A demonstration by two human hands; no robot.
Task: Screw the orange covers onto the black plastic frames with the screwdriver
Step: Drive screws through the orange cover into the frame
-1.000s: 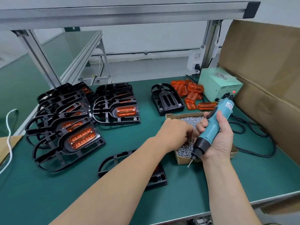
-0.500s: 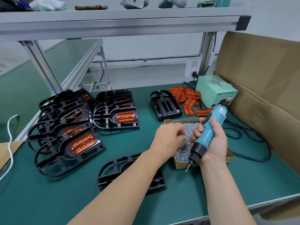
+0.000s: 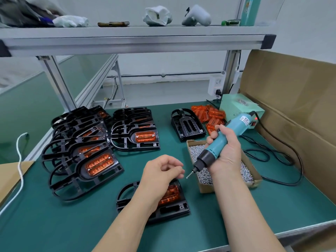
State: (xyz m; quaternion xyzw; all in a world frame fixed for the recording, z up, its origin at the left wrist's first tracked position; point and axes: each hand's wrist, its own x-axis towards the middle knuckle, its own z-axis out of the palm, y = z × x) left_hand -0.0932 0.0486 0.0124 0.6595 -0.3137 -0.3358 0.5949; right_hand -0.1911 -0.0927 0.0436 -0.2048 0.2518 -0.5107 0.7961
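My right hand (image 3: pixel 225 153) grips the teal electric screwdriver (image 3: pixel 216 148), which tilts down to the left over the cardboard box of screws (image 3: pixel 203 188). A small screw (image 3: pixel 187 176) sits at the bit's tip. My left hand (image 3: pixel 160 173) hovers with curled fingers just left of that screw, fingertips pinched close to it. Under my left wrist lies a black frame (image 3: pixel 163 210) with an orange cover (image 3: pixel 170 195) set in it, partly hidden. Loose orange covers (image 3: pixel 209 115) are heaped at the back, next to a bare black frame (image 3: pixel 188 124).
Stacks of black frames with orange covers (image 3: pixel 81 150) fill the left of the green mat, and another stack (image 3: pixel 134 135) lies behind. A green power box (image 3: pixel 240 108) and black cable (image 3: pixel 283 157) sit to the right, beside a cardboard wall (image 3: pixel 294 106). An aluminium shelf (image 3: pixel 134 42) runs overhead.
My left hand has come out of the screw box and moved left and toward me, above the frame. The screwdriver stayed over the box, and a screw now shows at its tip.
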